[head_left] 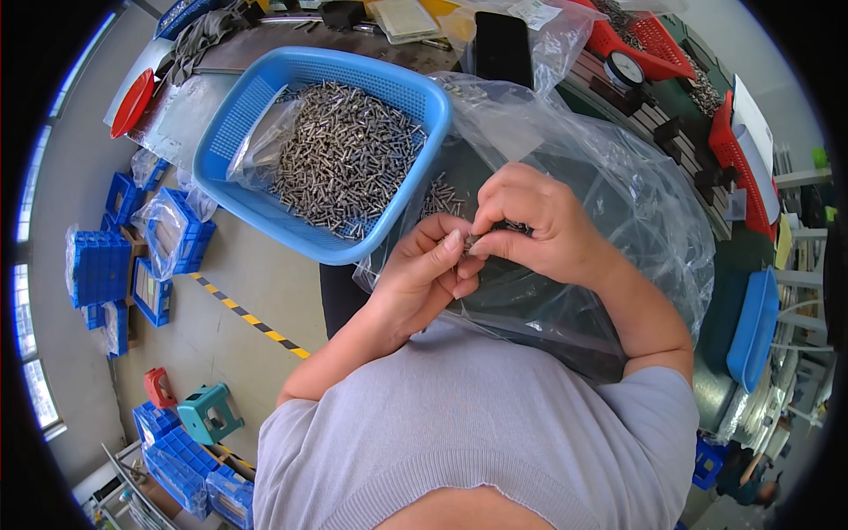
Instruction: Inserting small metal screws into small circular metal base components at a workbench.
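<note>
My left hand [431,265] and my right hand [541,228] meet in front of my chest, fingertips almost touching. Both are closed in a pinch around a small metal pin [469,241], mostly covered by the fingers. More small metal parts [515,227] show under the curled fingers of my right hand. Just beyond my left hand, a small pile of metal pins [441,198] lies on the clear plastic sheet [609,194]. To the left, a blue plastic basket [231,205] holds a large heap of similar metal pins [349,155] and a clear bag [265,146].
A black phone [503,49] lies beyond my hands. Red trays [649,42] with metal parts and a round dial gauge [624,69] are at the far right. A blue tray [753,331] stands at the right edge. Blue crates [99,265] and a green stool [209,413] are on the floor at left.
</note>
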Demonstrator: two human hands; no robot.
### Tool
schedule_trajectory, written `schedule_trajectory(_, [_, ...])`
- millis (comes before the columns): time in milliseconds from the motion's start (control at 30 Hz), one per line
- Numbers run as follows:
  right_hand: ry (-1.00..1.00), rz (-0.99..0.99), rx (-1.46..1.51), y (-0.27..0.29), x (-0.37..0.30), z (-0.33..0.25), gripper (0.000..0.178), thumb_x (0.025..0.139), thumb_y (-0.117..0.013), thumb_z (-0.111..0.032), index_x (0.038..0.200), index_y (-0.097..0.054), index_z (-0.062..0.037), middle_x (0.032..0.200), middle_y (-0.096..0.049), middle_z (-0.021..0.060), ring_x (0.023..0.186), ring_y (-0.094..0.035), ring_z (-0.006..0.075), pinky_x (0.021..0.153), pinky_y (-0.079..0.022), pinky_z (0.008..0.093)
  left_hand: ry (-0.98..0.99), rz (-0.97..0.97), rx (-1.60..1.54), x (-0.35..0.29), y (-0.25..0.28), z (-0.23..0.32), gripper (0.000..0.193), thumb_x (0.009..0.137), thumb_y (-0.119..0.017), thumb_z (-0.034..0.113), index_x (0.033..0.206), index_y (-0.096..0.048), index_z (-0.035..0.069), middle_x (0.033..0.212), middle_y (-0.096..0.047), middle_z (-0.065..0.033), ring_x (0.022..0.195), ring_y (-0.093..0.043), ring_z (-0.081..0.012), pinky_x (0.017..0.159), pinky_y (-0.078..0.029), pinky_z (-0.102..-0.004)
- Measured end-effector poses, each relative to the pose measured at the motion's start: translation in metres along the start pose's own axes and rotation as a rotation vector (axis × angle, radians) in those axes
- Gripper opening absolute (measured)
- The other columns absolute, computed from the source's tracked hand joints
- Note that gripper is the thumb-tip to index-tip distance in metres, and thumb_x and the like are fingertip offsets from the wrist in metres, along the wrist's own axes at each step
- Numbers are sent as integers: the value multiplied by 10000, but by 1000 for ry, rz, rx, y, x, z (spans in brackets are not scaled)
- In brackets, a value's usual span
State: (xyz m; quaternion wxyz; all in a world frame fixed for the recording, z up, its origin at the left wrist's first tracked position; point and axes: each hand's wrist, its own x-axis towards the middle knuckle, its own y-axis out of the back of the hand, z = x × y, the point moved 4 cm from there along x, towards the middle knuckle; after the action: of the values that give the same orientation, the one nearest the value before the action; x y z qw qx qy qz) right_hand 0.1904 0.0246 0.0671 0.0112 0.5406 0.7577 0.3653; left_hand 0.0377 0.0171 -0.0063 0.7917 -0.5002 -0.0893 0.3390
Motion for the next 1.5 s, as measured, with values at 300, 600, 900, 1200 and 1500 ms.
schedule_trajectory(300, [-229, -104, -112, 18, -3, 13, 141, 734, -702, -64, 861, -648, -35, 786, -580, 75, 757, -569, 234, 660, -459, 332, -11, 0, -46, 0, -2, 4, 195, 938, -589, 205, 1046, -544, 49, 990, -612, -104, 723, -480, -102, 593, -403, -240])
schedule_trajectory(600, [-88, -226, -464, -5, -9, 18, 135, 682, -703, -86, 769, -605, -55, 771, -586, 77, 781, -588, 290, 653, -466, 399, 17, -63, -52, 1, 2, 4, 173, 905, -635, 187, 1000, -556, 65, 980, -610, -102, 714, -475, -97, 560, -394, -224])
schedule_trajectory(900, [-439, -61, 150, 6, -4, 7, 85, 801, -671, -82, 837, -613, -33, 745, -598, 48, 734, -586, 150, 651, -458, 273, 15, -41, -56, 0, 2, 4, 216, 942, -582, 270, 1034, -538, 80, 915, -575, -59, 693, -438, -91, 558, -373, -216])
schedule_trajectory(1200, [-236, 15, 357, -12, -4, 8, 88, 796, -675, 12, 844, -613, -26, 891, -580, 44, 803, -569, 129, 698, -450, 250, 34, -34, -63, 0, 3, 2, 216, 943, -580, 270, 1050, -537, 86, 895, -573, -54, 687, -440, -89, 554, -369, -216])
schedule_trajectory(1500, [-4, 49, 101, -9, -1, -1, 137, 743, -708, 14, 834, -621, -40, 856, -592, 49, 778, -579, 189, 673, -464, 280, 29, -27, -79, -1, 5, 1, 211, 944, -577, 273, 1025, -536, 82, 878, -575, -51, 664, -437, -84, 536, -357, -214])
